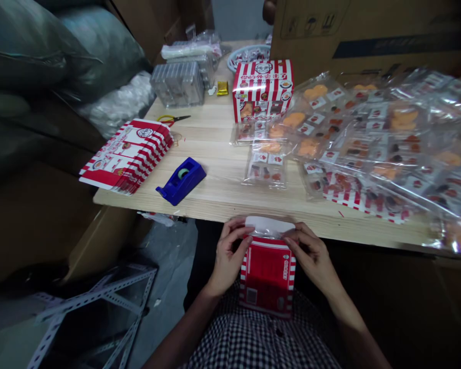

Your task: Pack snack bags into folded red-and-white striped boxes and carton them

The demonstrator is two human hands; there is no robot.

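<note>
Our left hand [228, 256] and right hand [311, 253] each hold a pinching grip on a white strip [269, 226] at the top of a red-and-white striped carton [268, 277], which stands upright just near the worktop [215, 133] edge, over our checked clothing [253, 338]. Farther left on the worktop lie a blue tape dispenser [181, 180] and a stack of flat striped cartons [126, 156].

tbl: pale wood [218, 195] | box: red w/ wht stripes [268, 277], just off tbl edge | tape dispenser: blue [181, 180], on tbl | card stack: red/wht stripes [126, 156], on tbl | shirt: blk/wht check [261, 343], below tbl
</note>
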